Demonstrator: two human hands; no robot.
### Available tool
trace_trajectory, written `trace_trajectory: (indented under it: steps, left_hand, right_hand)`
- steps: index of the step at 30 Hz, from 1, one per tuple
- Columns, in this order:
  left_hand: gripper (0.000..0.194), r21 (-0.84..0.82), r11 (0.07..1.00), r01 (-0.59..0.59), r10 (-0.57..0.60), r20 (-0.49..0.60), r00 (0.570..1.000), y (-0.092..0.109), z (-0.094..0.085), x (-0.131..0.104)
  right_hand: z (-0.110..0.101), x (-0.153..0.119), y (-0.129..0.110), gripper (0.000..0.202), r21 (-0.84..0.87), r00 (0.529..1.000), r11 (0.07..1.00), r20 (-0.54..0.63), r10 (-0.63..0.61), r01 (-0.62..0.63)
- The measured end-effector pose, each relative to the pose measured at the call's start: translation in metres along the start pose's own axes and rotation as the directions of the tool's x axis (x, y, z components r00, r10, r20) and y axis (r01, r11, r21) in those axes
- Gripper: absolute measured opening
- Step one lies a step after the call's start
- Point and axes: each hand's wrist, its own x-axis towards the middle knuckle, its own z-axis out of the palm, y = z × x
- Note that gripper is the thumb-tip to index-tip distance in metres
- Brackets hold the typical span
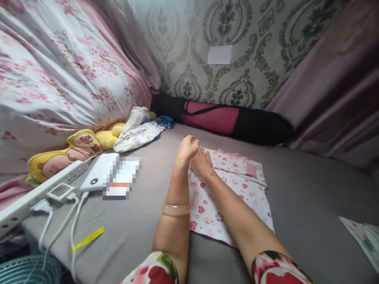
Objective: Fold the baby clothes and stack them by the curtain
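Note:
A white child's top (233, 191) with pink hearts and small flowers lies on the grey bed sheet, one sleeve (233, 163) with a pink cuff folded across its upper part. My right hand (201, 161) rests on the top's upper left corner, palm down and fingers stretched out. Just left of it, my left hand (188, 149) is raised at the garment's edge. Its fingers are loosely bent, with a gap by the thumb, and no cloth shows in them. A pale bangle (176, 209) circles my left forearm.
A black and pink long bag (210, 118) lies along the wall. To the left are crumpled clothes (142, 132), a yellow plush cushion (71, 156), a white power bank (99, 173), a power strip (41, 193) with cables and a yellow strip (89, 238). Printed paper (363, 238) lies right.

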Motion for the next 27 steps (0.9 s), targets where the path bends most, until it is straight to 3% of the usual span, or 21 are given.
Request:
trace_trajectory:
  steps: [2,5,8,12,17,22,27]
  left_hand:
    - [0.038,0.011,1.0,-0.011,0.011,-0.004,1.0,-0.004,0.004,0.003]
    - [0.038,0.048,0.999,-0.006,0.005,0.03,1.0,-0.003,0.008,0.001]
    - [0.038,0.102,0.995,-0.003,-0.009,0.115,0.993,0.004,0.014,-0.006]
    - [0.034,0.187,0.982,-0.024,-0.012,0.189,0.982,0.011,0.025,-0.014]
    - [0.033,0.247,0.969,-0.032,-0.027,0.233,0.972,0.009,0.035,-0.019]
    - [0.03,0.253,0.967,-0.018,-0.053,0.269,0.962,-0.008,0.052,-0.012]
    - [0.033,0.279,0.96,-0.024,-0.054,0.268,0.962,-0.024,0.071,-0.002]
  right_hand:
    - [0.0,0.0,-0.006,0.059,0.028,1.0,1.0,0.004,0.009,-0.009]
    - [-0.018,-0.004,-0.007,0.059,0.12,0.997,0.993,0.076,0.0,-0.009]
    - [-0.047,-0.012,0.002,0.059,0.197,0.995,0.98,0.103,0.004,-0.024]
    - [-0.07,-0.028,0.024,0.059,0.148,0.99,0.981,0.079,0.115,-0.126]
    - [-0.049,-0.033,0.049,0.061,0.019,0.991,0.992,0.046,0.125,-0.126]
    - [-0.019,-0.025,0.06,0.063,-0.006,0.993,0.993,-0.008,0.115,-0.115]
    - [-0.033,-0.025,0.07,0.063,0.121,0.987,0.982,0.08,0.137,-0.146]
